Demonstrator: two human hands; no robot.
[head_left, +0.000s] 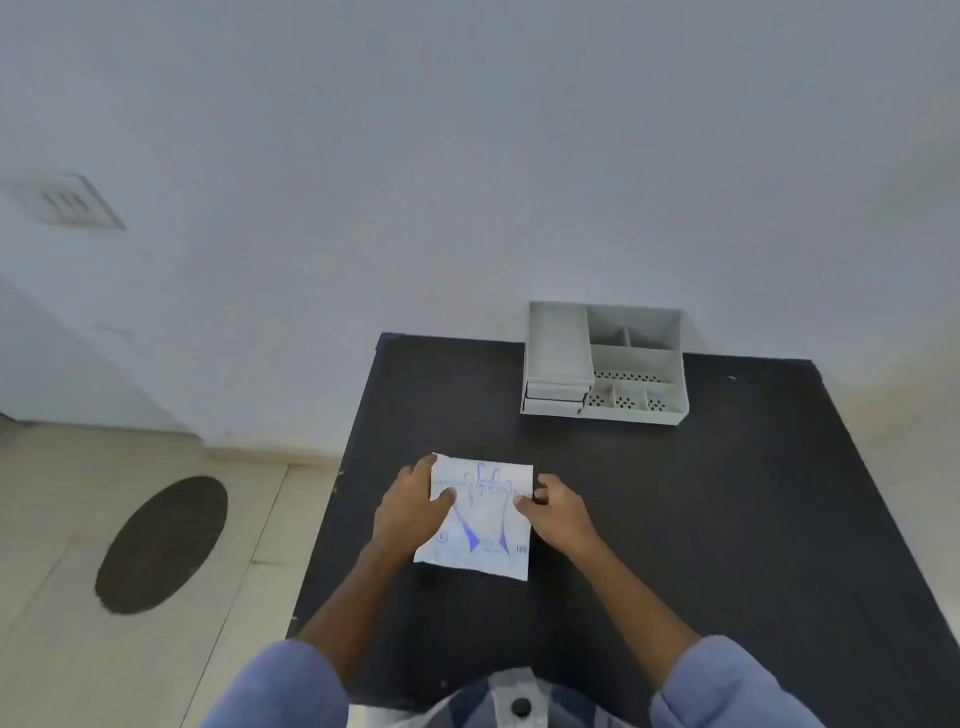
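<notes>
Currently: white glove packet (480, 525) at frame centre over black worktop (701, 519); left hand (410, 512) pinches its left edge, right hand (558, 514) pinches its right edge; packet looks unopened, so early stage; grey organizer (553, 397) upper right, well apart.

Left hand (410, 512), right hand (558, 514) — seemingly curled
</notes>
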